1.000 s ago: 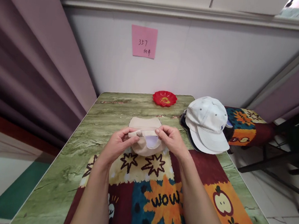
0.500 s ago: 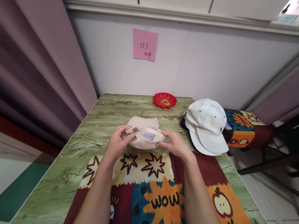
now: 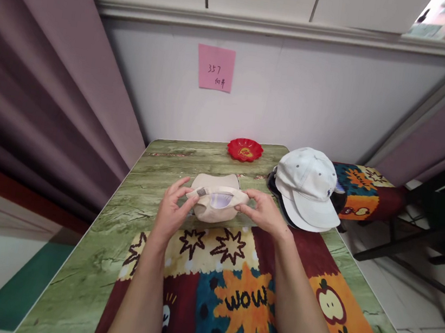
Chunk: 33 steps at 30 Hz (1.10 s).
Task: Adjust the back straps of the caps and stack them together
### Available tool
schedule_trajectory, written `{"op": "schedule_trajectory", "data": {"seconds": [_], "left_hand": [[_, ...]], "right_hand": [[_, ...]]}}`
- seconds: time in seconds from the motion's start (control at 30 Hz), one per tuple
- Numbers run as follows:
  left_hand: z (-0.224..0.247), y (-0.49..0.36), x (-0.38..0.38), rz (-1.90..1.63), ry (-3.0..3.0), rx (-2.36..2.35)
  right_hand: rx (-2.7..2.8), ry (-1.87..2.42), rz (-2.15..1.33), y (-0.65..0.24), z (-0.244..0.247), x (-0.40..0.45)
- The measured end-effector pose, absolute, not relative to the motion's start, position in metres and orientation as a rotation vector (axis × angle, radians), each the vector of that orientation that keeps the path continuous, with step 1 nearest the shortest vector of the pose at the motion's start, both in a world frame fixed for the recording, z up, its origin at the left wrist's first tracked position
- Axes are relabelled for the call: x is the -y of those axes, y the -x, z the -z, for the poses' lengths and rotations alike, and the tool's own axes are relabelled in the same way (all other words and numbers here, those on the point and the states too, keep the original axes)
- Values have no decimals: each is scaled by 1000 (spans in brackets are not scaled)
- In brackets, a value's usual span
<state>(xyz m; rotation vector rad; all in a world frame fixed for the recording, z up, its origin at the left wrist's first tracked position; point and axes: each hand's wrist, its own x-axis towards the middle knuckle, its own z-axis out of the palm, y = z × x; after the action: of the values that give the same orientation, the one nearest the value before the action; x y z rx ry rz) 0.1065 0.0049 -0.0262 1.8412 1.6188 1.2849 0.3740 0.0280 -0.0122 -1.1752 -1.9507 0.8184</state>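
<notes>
A beige baseball cap (image 3: 213, 213) is held upside down over the middle of the table, its brim pointing away from me and its lilac lining showing through the opening. My left hand (image 3: 174, 206) pinches the cap's left edge between thumb and finger, with the index finger lifted off. On the opposite edge, my right hand (image 3: 261, 211) grips the cap with thumb below and fingers above. To the right of my right hand sits a stack of caps, a white cap (image 3: 307, 172) on top with dark ones partly hidden underneath.
A red scalloped dish (image 3: 245, 150) stands at the table's far edge. A colourful printed mat (image 3: 205, 295) covers the near part of the green wood-pattern table (image 3: 83, 257). Behind is a white wall with a pink note (image 3: 214, 68); a purple curtain (image 3: 56, 57) hangs at left.
The cap's opening has spread wider and its lining shows more. My left index finger has lifted away from the edge. The stacked caps and the dish have stayed put.
</notes>
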Motion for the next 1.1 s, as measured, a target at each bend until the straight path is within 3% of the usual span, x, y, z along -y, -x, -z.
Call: {"op": "schedule_trajectory", "data": {"seconds": [0.2,1.1], "left_hand": [[24,-110,-2,-1266,-1678,-1415],[17,-118,1,-1115,-1780,-1367]], "right_hand": [[1941,1196,-842,-373,11,-27],[2058,1085,-846,-368,2,-23]]}}
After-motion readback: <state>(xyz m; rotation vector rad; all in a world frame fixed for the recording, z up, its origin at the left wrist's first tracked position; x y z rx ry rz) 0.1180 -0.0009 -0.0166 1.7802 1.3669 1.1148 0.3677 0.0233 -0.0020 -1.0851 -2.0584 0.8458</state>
